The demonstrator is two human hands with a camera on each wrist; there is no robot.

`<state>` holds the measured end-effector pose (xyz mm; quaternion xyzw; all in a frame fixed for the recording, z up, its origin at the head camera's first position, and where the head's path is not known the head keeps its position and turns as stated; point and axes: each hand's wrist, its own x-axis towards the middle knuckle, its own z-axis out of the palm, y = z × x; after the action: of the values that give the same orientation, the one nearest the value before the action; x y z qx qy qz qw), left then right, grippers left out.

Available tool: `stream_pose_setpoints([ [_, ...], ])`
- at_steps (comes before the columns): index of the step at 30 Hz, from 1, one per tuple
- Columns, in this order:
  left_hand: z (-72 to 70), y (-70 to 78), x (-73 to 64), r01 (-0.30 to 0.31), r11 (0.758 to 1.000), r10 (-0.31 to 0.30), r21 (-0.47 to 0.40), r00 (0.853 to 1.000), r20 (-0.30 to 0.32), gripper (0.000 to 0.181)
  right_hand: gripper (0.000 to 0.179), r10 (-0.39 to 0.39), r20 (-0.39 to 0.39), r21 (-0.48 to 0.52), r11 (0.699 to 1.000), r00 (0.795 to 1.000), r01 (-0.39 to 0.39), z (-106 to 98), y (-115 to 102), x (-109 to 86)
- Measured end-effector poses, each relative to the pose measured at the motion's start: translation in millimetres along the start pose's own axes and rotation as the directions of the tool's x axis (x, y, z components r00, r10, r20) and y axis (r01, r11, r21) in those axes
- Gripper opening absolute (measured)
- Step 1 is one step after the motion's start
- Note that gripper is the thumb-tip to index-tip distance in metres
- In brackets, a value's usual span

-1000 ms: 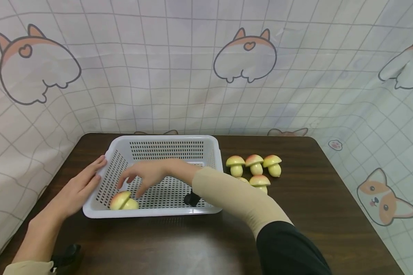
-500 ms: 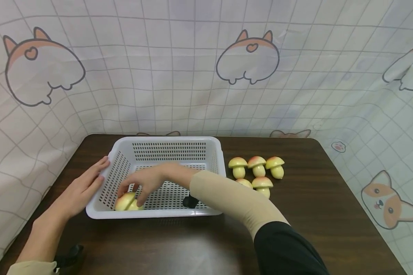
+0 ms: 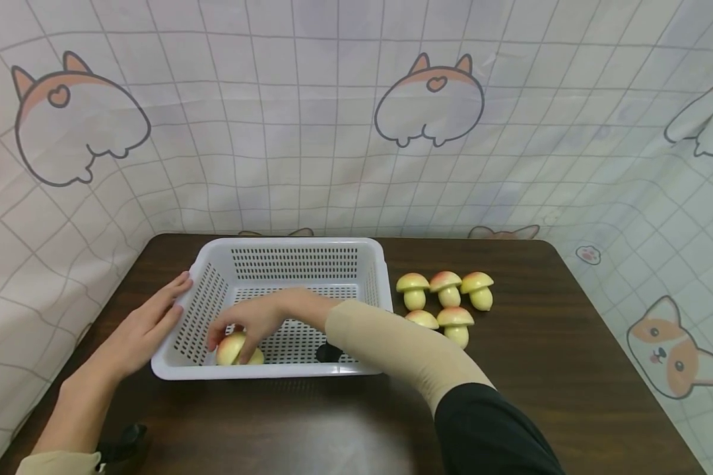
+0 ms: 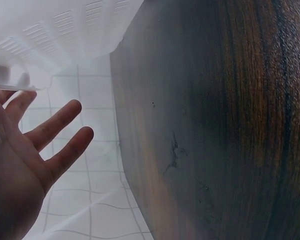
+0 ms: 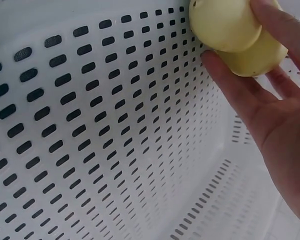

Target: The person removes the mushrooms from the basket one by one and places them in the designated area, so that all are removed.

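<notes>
Inside the white perforated plastic basket [image 3: 297, 245], near its front left corner, my right hand [image 3: 254, 316] holds a toy mushroom [image 3: 228, 348] with a yellow cap blushed red. The right wrist view shows the thumb and fingers [image 5: 230, 75] on both sides of the pale yellow mushroom [image 5: 225, 22], close to the holed floor. My left hand [image 3: 139, 333] rests against the basket's left rim, its fingers fairly straight. From the left wrist view, that hand [image 4: 20, 155] has spread fingers, with two fingertips at the rim and the palm bare.
Several more toy mushrooms [image 3: 445, 290] lie in two rows right of the basket; my right sleeve [image 3: 404, 353] partly covers one. Everything stands on a dark wooden table [image 3: 546, 369]. Behind it hangs a white gridded curtain [image 3: 333, 132] with cartoon dogs.
My right hand has lowered onto the mushroom in the basket and closed its fingers round it. The mushroom has shifted slightly right within the basket. The left hand stays at the rim.
</notes>
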<state>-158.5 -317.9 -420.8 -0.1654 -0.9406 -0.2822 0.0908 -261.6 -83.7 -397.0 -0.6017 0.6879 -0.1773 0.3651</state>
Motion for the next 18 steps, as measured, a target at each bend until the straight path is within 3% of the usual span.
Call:
stream_pose_setpoints([
  [11, 0.5, 0.4, 0.6, -0.020, 1.000, 0.020, -0.015, 1.000, -0.008, 0.052, 0.044, -0.023, -0.058, 0.004, 1.000, 0.998, 0.024, -12.0, 4.0, -7.7],
  [18, 0.6, -0.8, 0.9, -0.026, 0.999, 0.026, -0.019, 1.000, -0.005, 0.053, 0.045, -0.011, -0.114, 0.024, 1.000, 0.993, 0.014, -22.5, -0.6, -25.3],
])
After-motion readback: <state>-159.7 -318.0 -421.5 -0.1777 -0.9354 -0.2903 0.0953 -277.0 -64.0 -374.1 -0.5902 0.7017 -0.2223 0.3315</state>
